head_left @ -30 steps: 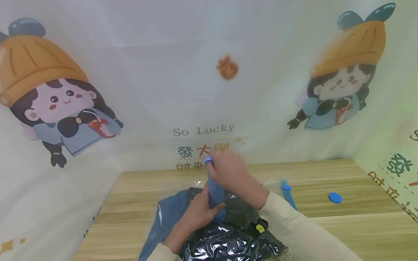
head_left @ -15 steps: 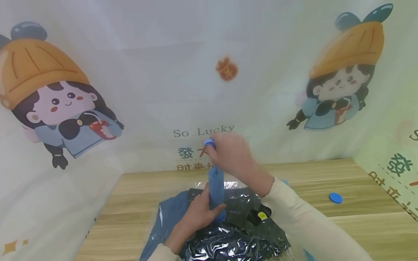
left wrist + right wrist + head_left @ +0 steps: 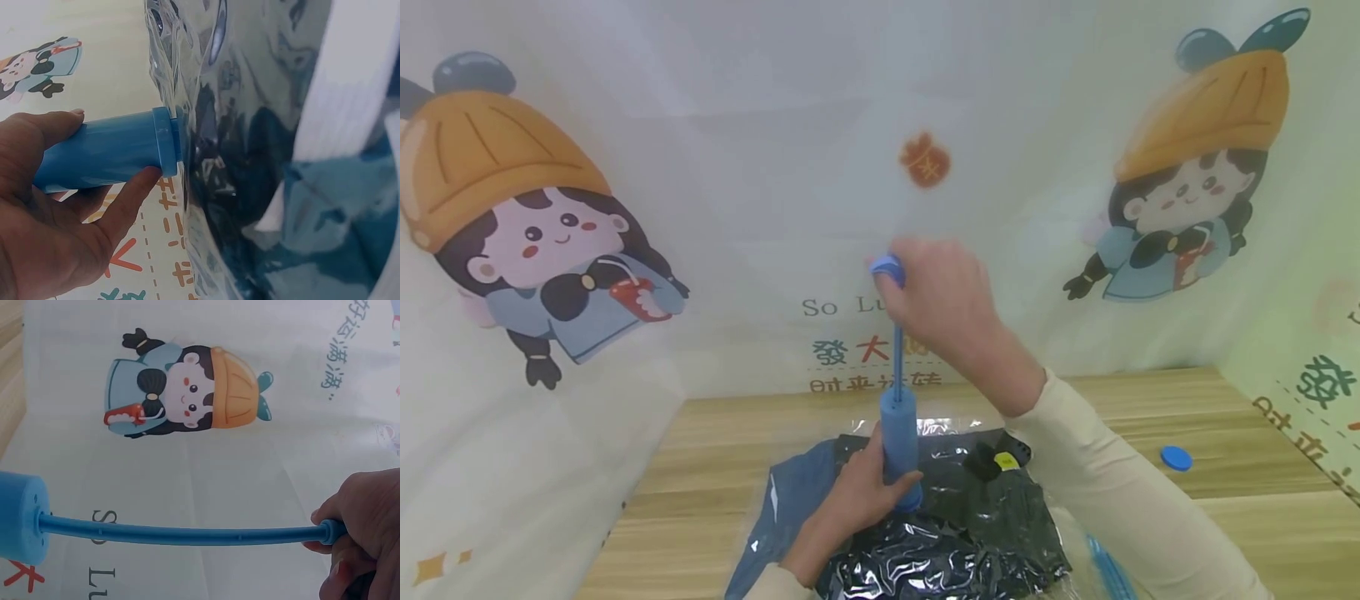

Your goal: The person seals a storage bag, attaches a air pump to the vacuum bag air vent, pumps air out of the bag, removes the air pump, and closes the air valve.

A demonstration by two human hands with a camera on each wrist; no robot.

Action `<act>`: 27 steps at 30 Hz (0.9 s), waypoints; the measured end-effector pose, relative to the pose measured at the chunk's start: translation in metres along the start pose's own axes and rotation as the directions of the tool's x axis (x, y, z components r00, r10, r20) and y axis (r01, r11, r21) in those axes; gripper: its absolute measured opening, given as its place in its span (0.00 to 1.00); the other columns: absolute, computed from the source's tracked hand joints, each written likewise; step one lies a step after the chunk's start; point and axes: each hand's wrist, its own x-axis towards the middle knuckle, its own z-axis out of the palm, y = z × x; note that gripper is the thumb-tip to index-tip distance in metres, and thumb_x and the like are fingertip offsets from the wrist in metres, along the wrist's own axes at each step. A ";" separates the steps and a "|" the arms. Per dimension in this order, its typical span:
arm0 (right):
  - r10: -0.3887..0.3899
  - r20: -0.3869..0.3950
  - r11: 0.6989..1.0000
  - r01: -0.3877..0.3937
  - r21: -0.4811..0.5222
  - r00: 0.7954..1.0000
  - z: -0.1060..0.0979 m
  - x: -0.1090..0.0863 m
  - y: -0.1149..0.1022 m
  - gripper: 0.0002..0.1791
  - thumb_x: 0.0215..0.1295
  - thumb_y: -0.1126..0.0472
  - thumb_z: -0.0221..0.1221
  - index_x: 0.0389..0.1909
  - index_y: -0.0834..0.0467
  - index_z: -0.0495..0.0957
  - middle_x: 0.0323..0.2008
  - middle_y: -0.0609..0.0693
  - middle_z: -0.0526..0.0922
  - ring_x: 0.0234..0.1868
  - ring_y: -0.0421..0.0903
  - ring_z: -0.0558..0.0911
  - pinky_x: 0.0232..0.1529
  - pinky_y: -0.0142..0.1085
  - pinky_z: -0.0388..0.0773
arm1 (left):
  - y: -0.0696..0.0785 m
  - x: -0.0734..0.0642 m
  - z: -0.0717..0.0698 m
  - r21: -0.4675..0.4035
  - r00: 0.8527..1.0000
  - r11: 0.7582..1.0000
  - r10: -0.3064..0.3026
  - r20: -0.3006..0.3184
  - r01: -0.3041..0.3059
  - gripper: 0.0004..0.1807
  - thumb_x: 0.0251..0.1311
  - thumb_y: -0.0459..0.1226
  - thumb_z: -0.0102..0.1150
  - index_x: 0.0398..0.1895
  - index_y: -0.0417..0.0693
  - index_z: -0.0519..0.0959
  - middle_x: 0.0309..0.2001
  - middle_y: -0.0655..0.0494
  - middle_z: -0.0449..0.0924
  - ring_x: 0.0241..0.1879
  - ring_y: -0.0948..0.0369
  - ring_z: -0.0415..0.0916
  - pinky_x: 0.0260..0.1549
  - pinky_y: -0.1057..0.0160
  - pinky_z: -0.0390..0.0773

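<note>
A blue hand pump stands upright on a clear plastic storage bag packed with dark and blue clothes. My left hand grips the lower part of its barrel, thumb and fingers to either side. In the left wrist view, the barrel's collared end meets the bag's film. My right hand is curled round the pump's handle, high above the barrel. The thin rod is drawn far out and bows slightly in the right wrist view.
A round blue cap lies on the wooden table to the right. A blue strip shows below the right sleeve. Something black with a yellow label is at the bag's right. A printed cloth hangs behind.
My right hand has risen with the handle, drawing the rod out of the barrel. My left hand keeps its grip. The bag's right side has lifted slightly, and the blue strip shows nearer the front.
</note>
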 end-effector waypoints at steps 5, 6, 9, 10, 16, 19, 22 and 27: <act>0.011 0.001 1.000 -0.011 -0.021 1.000 -0.002 0.000 -0.001 0.25 0.75 0.56 0.59 0.16 0.54 0.63 0.13 0.46 0.65 0.14 0.41 0.62 0.15 0.33 0.61 | 0.000 0.001 0.000 0.009 1.000 1.000 0.007 -0.004 -0.007 0.47 0.65 0.43 0.68 0.77 0.36 0.51 0.53 0.30 0.79 0.50 0.37 0.80 0.49 0.39 0.79; 0.010 0.002 1.000 -0.010 -0.027 1.000 -0.002 0.000 -0.001 0.25 0.75 0.56 0.59 0.16 0.54 0.63 0.13 0.46 0.65 0.14 0.41 0.62 0.15 0.33 0.61 | 0.000 0.001 0.000 0.012 1.000 1.000 0.005 -0.004 -0.005 0.47 0.65 0.44 0.68 0.77 0.36 0.51 0.53 0.30 0.79 0.50 0.37 0.80 0.49 0.39 0.79; 0.001 0.003 0.999 -0.001 -0.050 1.000 0.000 0.000 -0.002 0.25 0.75 0.56 0.59 0.16 0.54 0.63 0.13 0.46 0.65 0.14 0.42 0.63 0.16 0.32 0.61 | 0.000 0.000 0.000 0.012 1.000 1.000 -0.004 0.000 0.004 0.47 0.65 0.44 0.68 0.77 0.37 0.50 0.53 0.30 0.79 0.50 0.37 0.80 0.49 0.39 0.79; 0.000 0.004 0.998 0.000 -0.055 1.000 0.001 0.000 -0.002 0.26 0.75 0.56 0.59 0.16 0.54 0.64 0.12 0.46 0.65 0.14 0.42 0.63 0.16 0.32 0.62 | -0.001 0.000 0.001 0.011 1.000 1.000 -0.007 0.001 0.007 0.47 0.65 0.44 0.68 0.77 0.37 0.50 0.54 0.30 0.79 0.50 0.37 0.80 0.49 0.39 0.79; 0.025 0.043 0.997 -0.022 -0.069 0.999 0.009 -0.006 -0.002 0.25 0.75 0.55 0.60 0.16 0.54 0.66 0.13 0.46 0.66 0.14 0.42 0.65 0.15 0.32 0.63 | 0.000 -0.001 0.002 0.011 1.000 1.000 -0.018 0.005 0.018 0.48 0.65 0.44 0.68 0.78 0.37 0.50 0.54 0.30 0.79 0.51 0.37 0.80 0.49 0.38 0.79; 0.046 0.088 0.996 -0.039 -0.077 0.995 0.015 -0.010 0.000 0.25 0.75 0.54 0.59 0.16 0.54 0.66 0.13 0.46 0.66 0.14 0.42 0.64 0.15 0.32 0.63 | 0.000 -0.001 0.001 0.007 1.000 1.000 -0.020 0.007 0.020 0.48 0.65 0.44 0.68 0.78 0.37 0.49 0.54 0.30 0.79 0.51 0.37 0.80 0.49 0.39 0.79; 0.075 0.137 0.995 -0.064 -0.081 0.988 0.022 -0.015 0.002 0.25 0.75 0.54 0.59 0.16 0.54 0.66 0.13 0.46 0.66 0.15 0.42 0.64 0.15 0.32 0.63 | 0.001 -0.001 0.000 0.006 1.000 1.000 -0.016 0.007 0.016 0.48 0.65 0.43 0.68 0.77 0.37 0.50 0.53 0.31 0.79 0.51 0.37 0.80 0.49 0.39 0.79; 0.089 0.202 0.993 -0.072 -0.091 0.975 0.037 -0.028 0.007 0.19 0.73 0.58 0.60 0.20 0.54 0.69 0.15 0.46 0.68 0.15 0.42 0.67 0.15 0.31 0.64 | 0.001 0.000 0.000 0.008 1.000 1.000 -0.019 0.004 0.019 0.46 0.65 0.43 0.68 0.77 0.37 0.51 0.53 0.32 0.80 0.50 0.38 0.80 0.49 0.40 0.79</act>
